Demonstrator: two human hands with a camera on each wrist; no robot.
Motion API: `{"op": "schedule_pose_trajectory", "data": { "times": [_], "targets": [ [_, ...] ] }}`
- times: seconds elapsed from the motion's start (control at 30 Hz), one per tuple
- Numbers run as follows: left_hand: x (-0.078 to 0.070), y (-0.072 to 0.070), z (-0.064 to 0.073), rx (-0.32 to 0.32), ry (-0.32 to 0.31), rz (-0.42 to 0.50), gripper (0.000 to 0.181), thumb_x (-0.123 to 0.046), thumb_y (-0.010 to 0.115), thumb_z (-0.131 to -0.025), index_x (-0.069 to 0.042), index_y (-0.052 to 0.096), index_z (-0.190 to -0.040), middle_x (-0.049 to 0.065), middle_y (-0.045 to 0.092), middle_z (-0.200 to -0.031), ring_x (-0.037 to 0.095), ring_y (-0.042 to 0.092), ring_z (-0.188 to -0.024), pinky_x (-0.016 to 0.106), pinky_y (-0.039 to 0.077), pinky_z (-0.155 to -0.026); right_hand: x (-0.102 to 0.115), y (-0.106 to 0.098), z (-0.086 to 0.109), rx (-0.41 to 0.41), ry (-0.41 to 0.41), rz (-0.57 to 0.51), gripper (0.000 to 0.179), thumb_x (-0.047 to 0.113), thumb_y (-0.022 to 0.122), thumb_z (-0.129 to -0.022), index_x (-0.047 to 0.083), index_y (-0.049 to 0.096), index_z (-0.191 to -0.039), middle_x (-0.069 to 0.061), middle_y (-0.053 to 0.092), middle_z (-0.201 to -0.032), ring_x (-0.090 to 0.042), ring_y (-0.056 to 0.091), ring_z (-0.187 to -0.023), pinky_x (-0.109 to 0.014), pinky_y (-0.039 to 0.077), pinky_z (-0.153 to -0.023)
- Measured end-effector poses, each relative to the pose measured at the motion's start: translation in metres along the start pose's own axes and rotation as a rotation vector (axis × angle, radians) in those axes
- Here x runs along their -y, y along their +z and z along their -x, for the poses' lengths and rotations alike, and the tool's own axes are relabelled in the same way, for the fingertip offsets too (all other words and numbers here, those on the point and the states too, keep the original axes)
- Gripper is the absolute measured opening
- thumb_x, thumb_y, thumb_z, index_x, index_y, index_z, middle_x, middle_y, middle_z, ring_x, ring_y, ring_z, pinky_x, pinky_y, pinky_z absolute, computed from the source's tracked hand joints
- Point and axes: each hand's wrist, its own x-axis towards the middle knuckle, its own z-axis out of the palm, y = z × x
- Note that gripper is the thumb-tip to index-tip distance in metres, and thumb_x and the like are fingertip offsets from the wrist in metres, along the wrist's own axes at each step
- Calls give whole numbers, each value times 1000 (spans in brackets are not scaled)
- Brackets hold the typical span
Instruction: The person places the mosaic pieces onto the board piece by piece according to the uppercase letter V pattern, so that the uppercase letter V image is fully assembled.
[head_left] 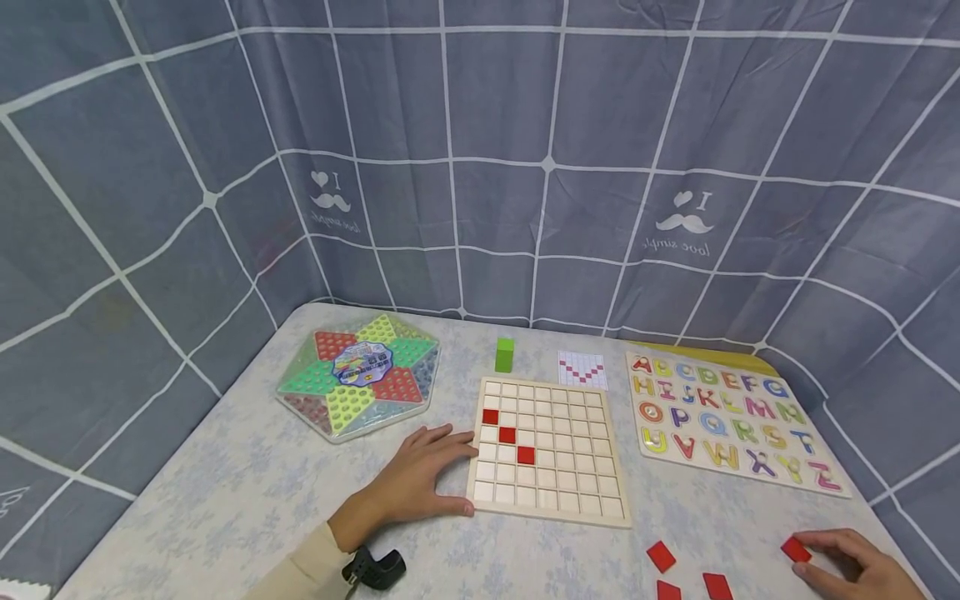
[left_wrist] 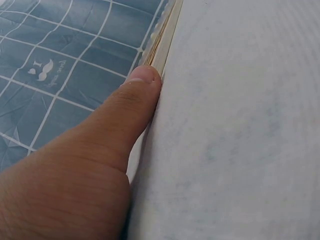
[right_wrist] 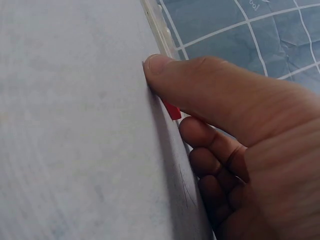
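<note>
A wooden grid board (head_left: pixel 547 450) lies on the table, with three red square tiles (head_left: pixel 507 435) set in a diagonal at its left side. My left hand (head_left: pixel 420 479) rests at the board's left edge, its fingers extended and the thumb (left_wrist: pixel 142 80) against the near corner. At the lower right, my right hand (head_left: pixel 858 567) pinches a red tile (head_left: pixel 796 549) between thumb and finger, low over the tabletop. In the right wrist view the thumb hides most of that tile (right_wrist: pixel 172 111). Loose red tiles (head_left: pixel 662 557) lie to the left of this hand.
Behind the board stand a green block (head_left: pixel 505 355) and a small pattern card (head_left: pixel 581 369) with a V of coloured squares. An alphabet board (head_left: pixel 735 421) lies on the right, a hexagonal star-patterned game board (head_left: pixel 363 375) on the left. A grid-patterned curtain (head_left: pixel 495 208) surrounds the table.
</note>
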Motion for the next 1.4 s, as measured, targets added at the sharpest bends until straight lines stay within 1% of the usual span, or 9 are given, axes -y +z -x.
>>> {"op": "schedule_pose_trajectory", "data": {
  "times": [0.1, 0.33, 0.57, 0.83, 0.97, 1.07, 1.17, 1.23, 1.4],
  "targets": [
    [0, 0, 1, 6, -7, -1, 76, -71, 71, -80, -25, 61, -140, -3, 47, -154, 33, 33, -145, 63, 18, -115, 1, 1, 0, -15, 2, 3, 54, 29, 88, -80, -10, 70, -112, -5, 65, -97, 4, 50, -74, -16, 48, -62],
    [0, -2, 3, -2, -11, -11, 76, -70, 72, -80, -24, 61, -139, -3, 47, -154, 33, 33, -145, 62, 19, -115, 5, 4, -2, -63, 7, -15, 38, 23, 88, -79, -5, 75, -101, -2, 65, -91, 1, 50, -71, -17, 48, -60],
    [2, -2, 5, 0, -23, -21, 76, -73, 69, -80, -26, 61, -139, -4, 47, -154, 31, 33, -146, 61, 18, -116, 10, 9, -2, -118, -96, 36, 32, 18, 87, -80, -3, 76, -102, 0, 63, -87, 1, 49, -70, -16, 45, -59],
    [2, -4, 4, -3, -24, -20, 76, -72, 70, -80, -26, 61, -139, -4, 47, -153, 32, 33, -145, 62, 19, -115, 26, 14, -7, -108, -123, 36, 33, 10, 84, -80, -2, 73, -108, -3, 64, -91, -5, 48, -69, -20, 47, -58],
    [3, -4, 4, 4, -29, -19, 76, -73, 69, -80, -26, 60, -140, -4, 47, -154, 32, 32, -146, 62, 18, -116, 39, 14, -9, -86, -144, 60, 33, 13, 85, -80, -2, 73, -108, -1, 61, -89, -7, 46, -70, -22, 45, -58],
    [2, -4, 4, 5, -29, -17, 76, -72, 70, -80, -26, 61, -139, -3, 47, -153, 32, 32, -146, 63, 18, -115, 52, 17, -13, -122, -271, 33, 29, 11, 88, -77, 4, 75, -102, 5, 59, -85, -5, 46, -71, -20, 44, -58],
    [1, -3, 3, 0, -23, -16, 75, -71, 72, -80, -25, 61, -139, -2, 48, -153, 33, 33, -145, 63, 19, -115, 74, 24, -20, -165, -467, -19, 29, 4, 90, -71, 12, 75, -95, 11, 58, -83, -4, 47, -72, -17, 42, -60],
    [1, -2, 2, -2, -16, -9, 75, -70, 72, -80, -24, 61, -139, -1, 48, -153, 34, 34, -145, 64, 19, -115, 93, 29, -27, -135, -580, -65, 33, 0, 89, -71, 17, 75, -96, 14, 60, -85, -5, 49, -74, -16, 43, -62],
    [0, 0, 1, 9, -4, 1, 75, -70, 71, -81, -24, 61, -139, -2, 48, -153, 34, 33, -145, 63, 18, -115, 149, 48, -42, -12, -800, -152, 39, -2, 87, -74, 20, 73, -101, 14, 63, -89, -10, 52, -76, -24, 44, -64]
  ]
}}
